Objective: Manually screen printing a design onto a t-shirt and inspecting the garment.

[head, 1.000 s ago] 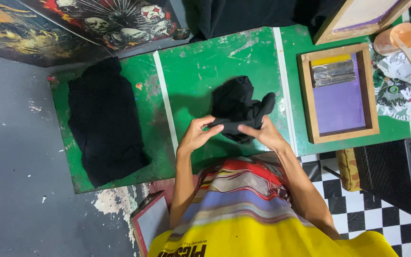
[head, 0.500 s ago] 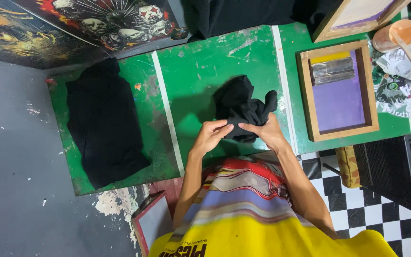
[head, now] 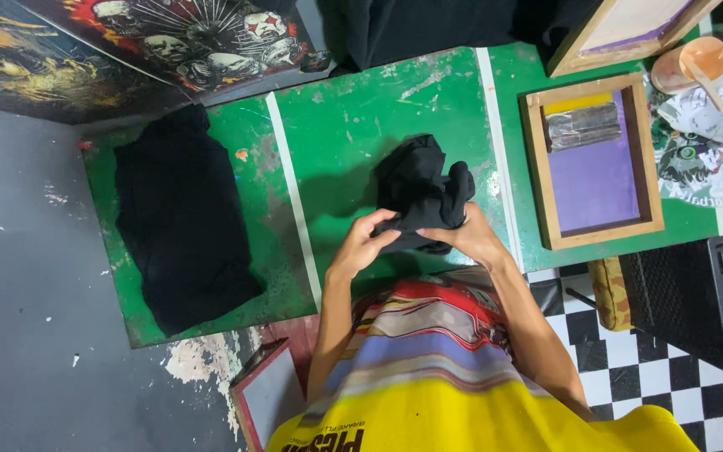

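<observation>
A crumpled black garment [head: 423, 191] is bunched above the green table [head: 353, 109], near its front edge. My left hand [head: 365, 245] grips the garment's lower left edge. My right hand [head: 472, 236] grips its lower right edge. Both hands sit close together just in front of my chest. A second black garment [head: 179, 218] lies spread flat on the left part of the table, away from both hands.
A wooden screen-printing frame [head: 593, 161] with purple mesh lies right of the hands, a strip of silvery foil on it. Cups [head: 694, 63] and printed paper sit at the far right. Dark artwork panels [head: 177, 33] lean at the back. A checkered floor [head: 629, 368] shows lower right.
Both hands have kept hold of the bunched black garment and shifted it slightly, with the cloth gathered more between them. The flat garment has stayed still.
</observation>
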